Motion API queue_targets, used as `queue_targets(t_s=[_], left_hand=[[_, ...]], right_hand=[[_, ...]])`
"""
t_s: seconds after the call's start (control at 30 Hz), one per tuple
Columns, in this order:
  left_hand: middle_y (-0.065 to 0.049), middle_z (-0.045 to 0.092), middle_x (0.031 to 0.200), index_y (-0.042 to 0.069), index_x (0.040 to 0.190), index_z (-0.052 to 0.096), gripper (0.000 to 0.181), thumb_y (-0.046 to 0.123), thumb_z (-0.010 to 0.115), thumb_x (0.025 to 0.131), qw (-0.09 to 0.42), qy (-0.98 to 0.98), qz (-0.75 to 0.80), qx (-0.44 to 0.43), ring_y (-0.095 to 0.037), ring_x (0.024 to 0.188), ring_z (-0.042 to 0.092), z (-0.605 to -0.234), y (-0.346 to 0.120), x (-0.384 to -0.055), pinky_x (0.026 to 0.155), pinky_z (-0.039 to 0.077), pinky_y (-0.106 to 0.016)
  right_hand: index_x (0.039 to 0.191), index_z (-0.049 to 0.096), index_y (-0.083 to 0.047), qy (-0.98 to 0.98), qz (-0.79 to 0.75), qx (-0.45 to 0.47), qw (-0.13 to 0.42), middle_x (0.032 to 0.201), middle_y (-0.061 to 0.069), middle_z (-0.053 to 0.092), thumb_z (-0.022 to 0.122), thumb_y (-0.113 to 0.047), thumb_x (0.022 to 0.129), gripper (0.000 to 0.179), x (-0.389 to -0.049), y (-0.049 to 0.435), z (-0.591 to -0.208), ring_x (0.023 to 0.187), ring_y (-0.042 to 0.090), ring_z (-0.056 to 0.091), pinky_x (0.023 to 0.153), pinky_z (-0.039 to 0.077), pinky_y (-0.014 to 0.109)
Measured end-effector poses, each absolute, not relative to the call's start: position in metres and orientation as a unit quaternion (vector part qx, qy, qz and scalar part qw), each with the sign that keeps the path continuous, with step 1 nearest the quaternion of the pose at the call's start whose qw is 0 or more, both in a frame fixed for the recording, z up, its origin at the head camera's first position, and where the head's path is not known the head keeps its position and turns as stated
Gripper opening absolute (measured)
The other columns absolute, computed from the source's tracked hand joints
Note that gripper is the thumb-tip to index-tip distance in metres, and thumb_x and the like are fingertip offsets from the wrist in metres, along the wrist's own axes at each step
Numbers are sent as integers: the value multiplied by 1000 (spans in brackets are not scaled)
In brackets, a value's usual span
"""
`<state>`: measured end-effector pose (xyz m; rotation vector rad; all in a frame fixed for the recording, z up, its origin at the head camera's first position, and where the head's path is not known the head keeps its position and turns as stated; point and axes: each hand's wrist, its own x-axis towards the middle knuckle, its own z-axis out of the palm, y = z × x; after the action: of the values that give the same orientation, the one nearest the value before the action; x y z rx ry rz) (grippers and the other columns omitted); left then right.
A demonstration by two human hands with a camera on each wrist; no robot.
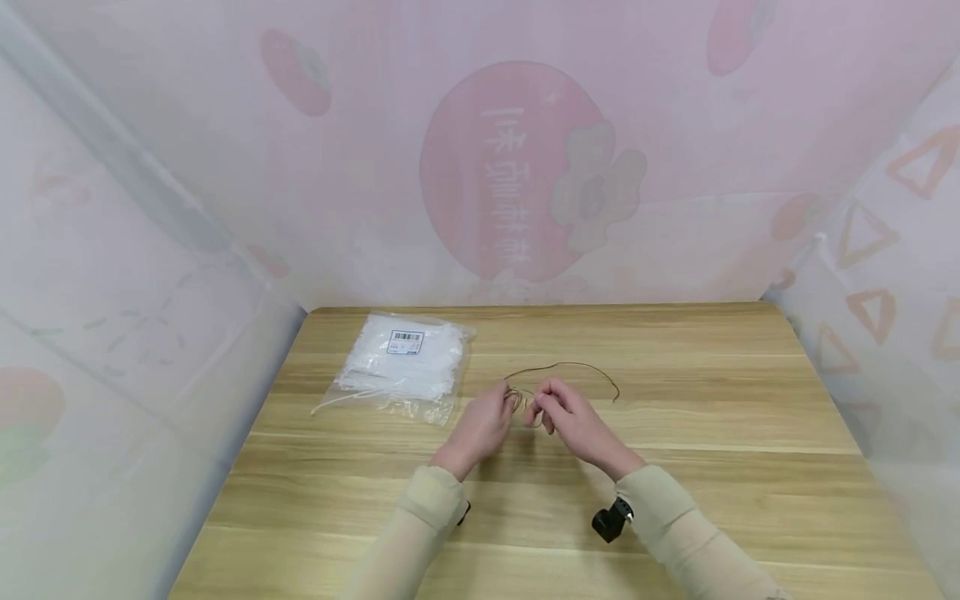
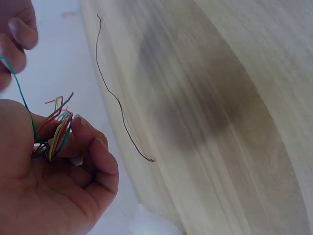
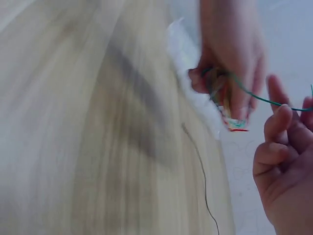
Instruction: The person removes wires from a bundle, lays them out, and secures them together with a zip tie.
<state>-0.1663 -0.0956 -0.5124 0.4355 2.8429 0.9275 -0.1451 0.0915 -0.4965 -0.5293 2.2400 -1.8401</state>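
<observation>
My left hand (image 1: 482, 423) grips a small bundle of thin coloured wires (image 2: 59, 131), with red, yellow, green and grey ends poking out past the fingertips. From this bundle a green wire (image 3: 261, 99) stretches across to my right hand (image 1: 576, 423), which pinches it between curled fingers. Both hands are raised close together over the wooden table, the right slightly apart from the left. Beyond them, a single dark brown wire (image 1: 562, 364) lies loosely curved on the tabletop, with a small bend at one end in the left wrist view.
At the back left of the table (image 1: 750, 517) lies a clear plastic bag (image 1: 401, 362) of white strips with a barcode label; a thin white strip (image 1: 337, 403) extends past its edge. Printed wall panels (image 1: 675, 258) enclose the table at the back and both sides.
</observation>
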Motion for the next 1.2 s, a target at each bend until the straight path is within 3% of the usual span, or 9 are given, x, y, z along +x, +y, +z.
queue_targets(t_s=[0.2, 0.37, 0.57, 0.97, 1.2], left_hand=[[-1, 50, 71, 8, 104, 57, 17, 20, 46, 110, 56, 942, 301, 137, -17, 62, 51, -515, -101, -170, 58, 48, -35], [-2, 48, 69, 6, 103, 55, 17, 19, 45, 110, 58, 943, 306, 118, -16, 58, 48, -514, -106, -171, 53, 46, -35], [-2, 50, 69, 4, 103, 56, 16, 16, 48, 108, 39, 945, 310, 102, -15, 55, 47, -514, -112, -175, 51, 44, -33], [-5, 51, 73, 2, 104, 56, 21, 21, 48, 109, 36, 946, 315, 66, -19, 60, 49, -511, -125, -178, 56, 46, -37], [-3, 49, 69, 7, 92, 57, 25, 20, 44, 110, 24, 948, 307, 85, -19, 58, 47, -513, -128, -180, 56, 43, -37]], right_hand=[[104, 60, -10, 795, -571, -183, 95, 68, 2, 51, 52, -24, 109, 17, -146, 96, -492, 61, 14, 45, 62, 40, 32], [105, 67, -18, 824, -526, -189, 89, 68, 1, 52, 56, -26, 107, 14, -146, 100, -491, 61, 12, 44, 61, 41, 32], [97, 68, -19, 825, -522, -206, 73, 64, -4, 48, 59, -22, 105, 13, -146, 103, -494, 56, 10, 40, 53, 35, 26], [95, 66, -17, 825, -516, -215, 81, 61, -7, 44, 60, -20, 105, 12, -144, 105, -499, 54, 7, 38, 53, 36, 26], [97, 66, -18, 839, -505, -181, 92, 60, -5, 43, 58, -25, 106, 14, -144, 107, -496, 52, 8, 37, 51, 34, 26]])
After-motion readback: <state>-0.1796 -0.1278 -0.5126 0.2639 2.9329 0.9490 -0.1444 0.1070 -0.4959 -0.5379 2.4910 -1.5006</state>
